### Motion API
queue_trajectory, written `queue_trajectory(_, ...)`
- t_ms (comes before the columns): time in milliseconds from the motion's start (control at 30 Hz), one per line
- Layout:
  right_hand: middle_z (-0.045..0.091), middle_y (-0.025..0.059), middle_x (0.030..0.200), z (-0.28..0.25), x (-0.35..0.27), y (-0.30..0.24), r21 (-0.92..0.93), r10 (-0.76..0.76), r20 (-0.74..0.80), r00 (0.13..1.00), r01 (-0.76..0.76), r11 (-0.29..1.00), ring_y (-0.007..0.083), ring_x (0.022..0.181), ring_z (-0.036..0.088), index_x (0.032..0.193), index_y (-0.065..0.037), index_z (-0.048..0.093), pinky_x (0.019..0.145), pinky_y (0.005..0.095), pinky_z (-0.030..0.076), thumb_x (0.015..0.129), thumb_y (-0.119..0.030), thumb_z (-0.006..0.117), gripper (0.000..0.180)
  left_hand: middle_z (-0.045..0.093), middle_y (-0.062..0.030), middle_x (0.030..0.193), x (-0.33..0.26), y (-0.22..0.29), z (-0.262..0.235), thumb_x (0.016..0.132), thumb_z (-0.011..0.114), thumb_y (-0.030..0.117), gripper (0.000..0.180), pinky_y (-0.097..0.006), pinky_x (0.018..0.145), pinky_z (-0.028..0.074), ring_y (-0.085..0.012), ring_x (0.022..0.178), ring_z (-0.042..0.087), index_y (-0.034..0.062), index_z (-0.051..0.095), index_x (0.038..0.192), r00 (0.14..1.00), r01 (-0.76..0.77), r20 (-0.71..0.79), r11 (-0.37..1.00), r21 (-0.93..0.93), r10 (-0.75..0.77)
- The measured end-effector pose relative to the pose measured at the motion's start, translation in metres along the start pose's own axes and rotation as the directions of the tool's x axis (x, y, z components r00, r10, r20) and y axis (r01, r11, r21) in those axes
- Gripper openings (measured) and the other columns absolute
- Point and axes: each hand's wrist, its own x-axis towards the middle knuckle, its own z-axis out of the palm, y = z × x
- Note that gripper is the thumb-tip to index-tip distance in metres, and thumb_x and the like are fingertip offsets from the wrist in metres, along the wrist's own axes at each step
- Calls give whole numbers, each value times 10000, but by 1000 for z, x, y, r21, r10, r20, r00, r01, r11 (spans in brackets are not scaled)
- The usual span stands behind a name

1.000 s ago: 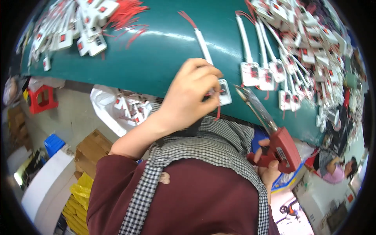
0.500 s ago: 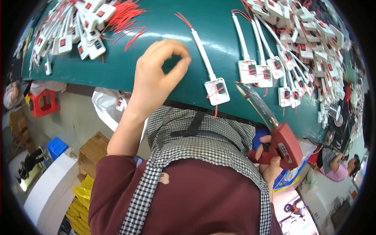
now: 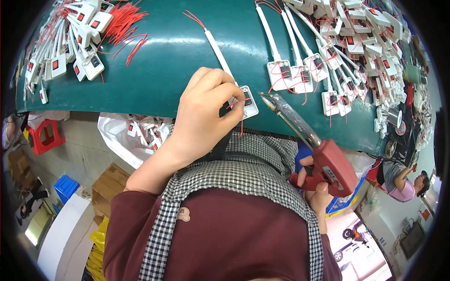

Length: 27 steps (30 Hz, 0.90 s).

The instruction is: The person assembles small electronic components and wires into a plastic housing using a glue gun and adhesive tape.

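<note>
Head view: a glossy dark-green workbench (image 3: 140, 91) spans the top of the frame, above a grey floor (image 3: 82, 150) at left. Across the bench's upper right lies a dense pile of white switch housings (image 3: 358, 44); a smaller pile (image 3: 58, 65) fills the upper left, beside a bundle of red wires (image 3: 124, 21). Below the bench's edge, left of centre, a white plastic bag (image 3: 111, 139) holds more white housings with red parts. A cardboard box (image 3: 110, 187) stands at lower left, near a small blue bin (image 3: 67, 188) and a red stool (image 3: 45, 136). Right of centre, the right hand (image 3: 318, 189) is wrapped round the red handle of a soldering gun (image 3: 333, 168), its tip pointing up-left. Mid-frame, the left hand (image 3: 208, 110) is at one square housing (image 3: 251, 111) near the bench's front edge, thumb and forefinger close together by its red leads (image 3: 242, 126); whether they grip one cannot be told.
</note>
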Motion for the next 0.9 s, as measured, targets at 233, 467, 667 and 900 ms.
queue_trajectory(233,589,149,986,-1,2,0,-50,24,61,998,-21,999,137,621,540,1187,35,448,507,225,411,729,-524,652,750,623,-63,961,-1,-4,6,609,625,-36,135,-314,736,445,-230,910,528,28,538,690,999,-14,-51,1000,-18,13)
queue_trajectory(467,579,107,885,3,4,1,-49,0,75,997,4,999,141,616,532,1136,41,472,530,245,415,749,-509,642,694,628,-45,955,-1,-6,4,600,621,-30,131,-322,760,437,-231,913,527,33,542,683,998,-64,-19,998,29,64)
queue_trajectory(667,548,74,771,9,4,0,-119,55,-28,998,-58,991,108,527,492,1128,45,455,459,223,389,695,-605,639,803,629,-48,955,-1,-6,4,598,617,-26,126,-327,763,436,-233,916,525,32,541,681,998,-65,-16,998,20,66)
queue_trajectory(900,574,108,853,7,4,1,-98,71,-4,997,-71,993,119,543,498,1138,42,452,496,243,424,679,-584,668,806,627,-48,960,-1,-7,4,592,613,-28,130,-328,759,437,-234,919,522,32,539,680,998,-64,-16,997,31,65)
